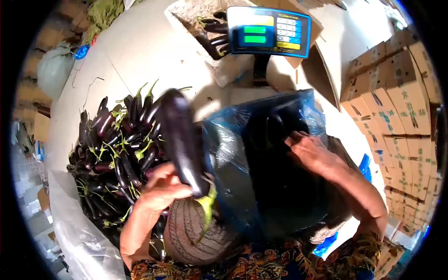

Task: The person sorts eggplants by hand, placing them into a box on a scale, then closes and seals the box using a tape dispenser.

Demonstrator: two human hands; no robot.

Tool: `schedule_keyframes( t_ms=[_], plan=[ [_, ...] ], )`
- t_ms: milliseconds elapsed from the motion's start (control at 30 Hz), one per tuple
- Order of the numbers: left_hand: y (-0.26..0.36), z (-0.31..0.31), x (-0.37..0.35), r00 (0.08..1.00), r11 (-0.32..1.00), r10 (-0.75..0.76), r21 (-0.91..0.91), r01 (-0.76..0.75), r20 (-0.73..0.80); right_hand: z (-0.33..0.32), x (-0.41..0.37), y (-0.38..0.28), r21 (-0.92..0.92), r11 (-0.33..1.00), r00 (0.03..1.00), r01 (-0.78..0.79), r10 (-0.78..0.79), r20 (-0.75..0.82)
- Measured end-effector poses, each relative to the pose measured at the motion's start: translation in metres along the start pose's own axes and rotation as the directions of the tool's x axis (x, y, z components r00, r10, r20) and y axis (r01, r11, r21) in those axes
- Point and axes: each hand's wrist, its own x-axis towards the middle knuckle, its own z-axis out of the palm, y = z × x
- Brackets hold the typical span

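My left hand [163, 189] grips a large dark eggplant [179, 135] near its green stem end, with the eggplant's other end pointing up. My right hand [310, 149] reaches into a box [284, 186] lined with a blue plastic bag [226, 149]. Its fingertips are beside a dark eggplant [276, 125] in the shadowed box, and whether they hold it is unclear. A big heap of eggplants [123, 154] with green stems lies to the left.
A scale display [269, 31] stands beyond the box, in front of an open container [186, 14] with more eggplants. Cardboard boxes [392, 107] are stacked at the right. Clear plastic sheeting [81, 228] lies at the lower left, and a pale sack [54, 70] at the upper left.
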Motion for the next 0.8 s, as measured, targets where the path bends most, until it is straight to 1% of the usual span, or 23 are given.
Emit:
schedule_keyframes(
  t_ms=[33,67,100,133,167,200,233,267,300,333,367,400,467,500,533,567,633,667,700,733,767,800],
  plan=[
    [-0.007,0.013,0.005,0.989,0.990,-0.101,0.111,0.089,0.106,0.029,-0.006,0.022,-0.018,0.998,0.996,0.064,-0.063,0.061],
    [-0.010,0.031,0.008,0.968,0.976,-0.196,0.125,0.178,0.154,0.034,-0.012,0.025,-0.128,0.984,0.991,0.121,-0.111,0.078],
    [-0.011,0.052,0.015,0.934,0.938,-0.302,0.237,0.254,0.193,0.039,-0.017,0.028,-0.235,0.956,0.983,0.178,-0.159,0.096],
    [-0.010,0.071,0.023,0.892,0.811,-0.409,0.525,0.258,0.193,0.030,-0.022,0.018,-0.424,0.880,0.977,0.213,-0.198,0.080],
    [-0.007,0.095,0.030,0.855,0.748,-0.480,0.600,0.283,0.195,0.027,-0.025,0.010,-0.595,0.768,0.968,0.236,-0.240,0.074],
    [-0.037,0.112,0.045,0.859,0.689,-0.479,0.683,0.242,0.178,0.042,-0.028,0.006,-0.187,0.977,0.990,0.098,-0.116,-0.085],
    [-0.045,0.124,0.054,0.862,0.731,-0.480,0.617,0.291,0.162,0.040,-0.023,0.003,-0.104,0.994,1.000,0.011,-0.012,-0.006],
    [-0.055,0.130,0.064,0.874,0.724,-0.463,0.631,0.278,0.146,0.037,-0.016,-0.001,-0.029,0.996,0.993,-0.081,0.084,0.084],
    [-0.070,0.136,0.074,0.901,0.739,-0.427,0.606,0.295,0.082,0.034,-0.012,-0.002,0.035,0.983,0.969,-0.178,0.169,0.181],
    [-0.101,0.132,0.095,0.943,0.760,-0.329,0.607,0.233,0.050,0.032,-0.014,-0.003,0.062,0.984,0.978,-0.168,0.158,0.138],
    [-0.130,0.125,0.123,0.958,0.656,-0.281,0.718,0.232,-0.053,0.029,-0.017,-0.006,0.088,0.984,0.985,-0.154,0.145,0.096],
    [-0.152,0.122,0.141,0.994,0.577,-0.041,0.809,0.108,-0.103,0.025,-0.017,-0.007,0.113,0.985,0.990,-0.134,0.129,0.055],
    [-0.160,0.138,0.158,0.982,0.419,0.095,0.902,0.109,-0.163,0.009,-0.005,-0.013,0.087,0.964,0.938,-0.249,0.219,0.268],
    [-0.187,0.129,0.177,0.987,0.564,0.050,0.820,0.098,-0.152,0.003,0.007,-0.016,0.059,0.956,0.898,-0.288,0.248,0.365],
    [-0.213,0.120,0.195,0.990,0.694,0.005,0.713,0.098,-0.141,0.016,0.005,-0.010,0.121,0.952,0.934,-0.280,0.241,0.264],
    [-0.197,0.130,0.179,0.992,0.263,0.065,0.961,0.086,-0.107,0.014,0.002,-0.012,0.174,0.949,0.952,-0.261,0.224,0.207],
    [-0.169,0.134,0.164,0.991,0.255,-0.022,0.958,0.131,-0.130,0.016,0.001,-0.009,0.211,0.955,0.973,-0.210,0.183,0.144],
    [-0.151,0.128,0.152,0.992,0.229,-0.122,0.973,-0.007,0.036,0.017,0.002,-0.007,0.217,0.954,0.972,-0.208,0.176,0.158],
    [-0.158,0.118,0.147,0.981,0.346,-0.105,0.931,-0.116,0.161,0.019,0.003,-0.005,0.226,0.950,0.968,-0.213,0.175,0.177],
    [-0.104,0.132,0.114,0.935,0.389,-0.130,0.884,-0.259,0.331,0.021,0.004,-0.005,0.237,0.946,0.964,-0.223,0.177,0.200],
    [-0.075,0.127,0.092,0.862,0.581,-0.132,0.743,-0.333,0.489,0.021,0.007,-0.007,0.208,0.940,0.940,-0.271,0.213,0.265],
    [-0.055,0.117,0.080,0.787,0.735,-0.171,0.609,-0.299,0.593,0.018,0.011,-0.009,0.173,0.932,0.911,-0.318,0.250,0.327]
  ],
)
